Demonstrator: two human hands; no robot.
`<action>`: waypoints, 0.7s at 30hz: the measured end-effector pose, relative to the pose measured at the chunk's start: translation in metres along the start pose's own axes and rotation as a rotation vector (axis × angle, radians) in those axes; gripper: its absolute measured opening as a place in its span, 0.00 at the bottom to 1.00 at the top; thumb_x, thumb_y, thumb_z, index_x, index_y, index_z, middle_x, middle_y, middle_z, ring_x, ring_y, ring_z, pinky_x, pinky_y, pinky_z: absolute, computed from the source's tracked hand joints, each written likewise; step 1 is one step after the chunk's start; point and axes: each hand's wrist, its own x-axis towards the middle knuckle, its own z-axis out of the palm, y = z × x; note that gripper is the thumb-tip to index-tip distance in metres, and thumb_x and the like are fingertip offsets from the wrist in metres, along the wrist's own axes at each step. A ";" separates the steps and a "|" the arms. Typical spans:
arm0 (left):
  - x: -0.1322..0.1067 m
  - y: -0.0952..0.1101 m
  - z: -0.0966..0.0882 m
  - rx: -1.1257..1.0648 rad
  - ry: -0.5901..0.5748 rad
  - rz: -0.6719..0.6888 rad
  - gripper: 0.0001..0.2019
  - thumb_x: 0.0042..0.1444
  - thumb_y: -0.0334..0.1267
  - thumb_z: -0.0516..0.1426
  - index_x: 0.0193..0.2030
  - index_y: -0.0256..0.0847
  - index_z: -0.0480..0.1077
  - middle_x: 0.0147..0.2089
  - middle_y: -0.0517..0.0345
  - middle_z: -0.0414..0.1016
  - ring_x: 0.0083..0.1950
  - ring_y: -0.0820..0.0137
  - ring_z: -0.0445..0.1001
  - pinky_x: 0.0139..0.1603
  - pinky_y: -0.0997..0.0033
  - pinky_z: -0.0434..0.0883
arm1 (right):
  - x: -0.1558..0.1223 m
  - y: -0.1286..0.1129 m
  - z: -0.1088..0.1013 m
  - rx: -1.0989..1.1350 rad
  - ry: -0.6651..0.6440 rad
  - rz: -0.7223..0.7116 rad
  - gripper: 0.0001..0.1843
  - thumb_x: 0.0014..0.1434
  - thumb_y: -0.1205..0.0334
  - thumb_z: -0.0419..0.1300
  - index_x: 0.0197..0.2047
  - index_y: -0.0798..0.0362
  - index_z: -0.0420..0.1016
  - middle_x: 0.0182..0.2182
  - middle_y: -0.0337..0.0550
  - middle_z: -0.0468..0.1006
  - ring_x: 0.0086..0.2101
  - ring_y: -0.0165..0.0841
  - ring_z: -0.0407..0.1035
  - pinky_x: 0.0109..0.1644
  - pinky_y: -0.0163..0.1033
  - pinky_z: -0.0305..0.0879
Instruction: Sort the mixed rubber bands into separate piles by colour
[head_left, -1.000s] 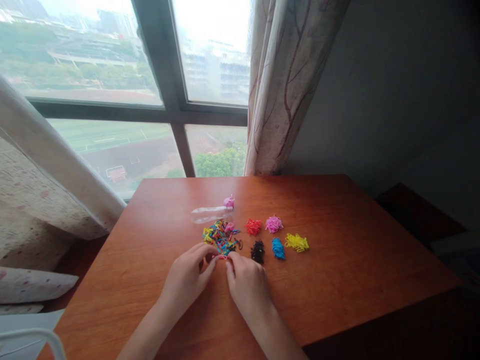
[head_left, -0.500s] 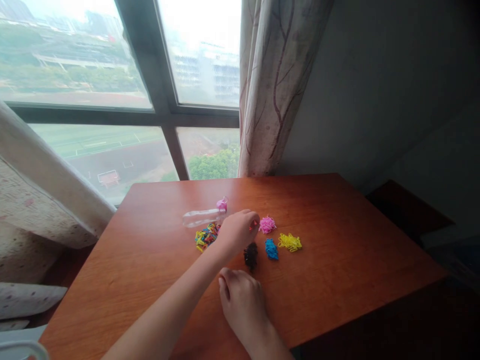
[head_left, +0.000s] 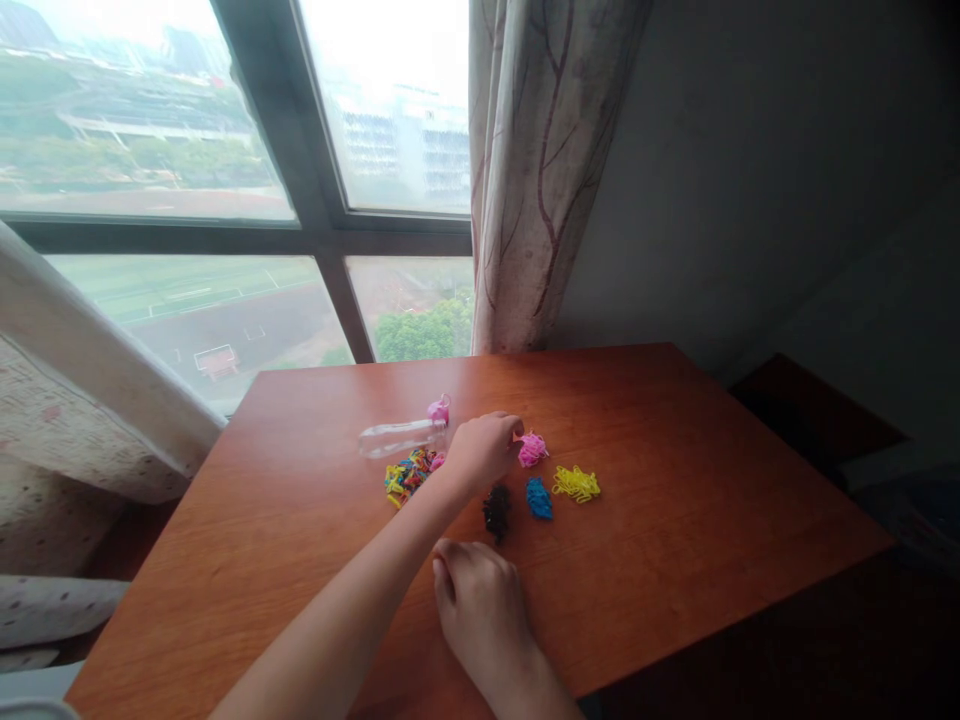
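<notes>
Small coloured rubber bands lie on a reddish wooden table [head_left: 675, 480]. A mixed-colour heap [head_left: 406, 473] sits left of centre. Sorted little piles lie to its right: pink [head_left: 532, 450], black [head_left: 496, 508], blue [head_left: 538, 497] and yellow [head_left: 576, 484]. My left hand [head_left: 480, 452] reaches across over the spot where a red pile lay and hides it; its fingers are curled together beside the pink pile. What it pinches I cannot make out. My right hand [head_left: 480, 605] rests on the table near me, fingers curled, just below the black pile.
A clear plastic bottle [head_left: 397, 436] with a pink cap [head_left: 439, 409] lies on its side behind the mixed heap. A window and a patterned curtain [head_left: 540, 170] stand behind the table. A dark wall is at the right. Pillows lie at the lower left.
My left hand left the mixed heap and reached right to the red and pink piles. My right hand drew back toward me and stayed on the table. The view shifted slightly.
</notes>
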 end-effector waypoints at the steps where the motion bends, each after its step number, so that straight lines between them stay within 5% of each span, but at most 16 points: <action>1: -0.005 -0.003 -0.004 -0.005 0.013 -0.006 0.08 0.58 0.37 0.56 0.43 0.44 0.76 0.41 0.54 0.80 0.39 0.66 0.77 0.38 0.71 0.69 | 0.000 0.000 0.000 0.007 0.002 0.000 0.10 0.62 0.73 0.54 0.42 0.50 0.73 0.32 0.37 0.78 0.33 0.33 0.73 0.37 0.33 0.60; 11: -0.093 -0.044 -0.047 -0.061 0.146 -0.113 0.07 0.59 0.36 0.54 0.37 0.41 0.74 0.35 0.57 0.78 0.34 0.70 0.73 0.33 0.74 0.65 | 0.004 0.000 -0.004 0.028 0.002 0.010 0.09 0.61 0.73 0.55 0.38 0.50 0.72 0.30 0.38 0.78 0.31 0.33 0.73 0.35 0.34 0.59; 21: -0.160 -0.052 -0.017 -0.151 0.126 -0.209 0.09 0.62 0.38 0.52 0.39 0.44 0.74 0.35 0.59 0.77 0.31 0.71 0.72 0.33 0.75 0.66 | 0.010 -0.001 -0.005 -0.116 0.034 0.081 0.11 0.64 0.72 0.56 0.46 0.50 0.72 0.32 0.41 0.80 0.33 0.35 0.76 0.35 0.34 0.62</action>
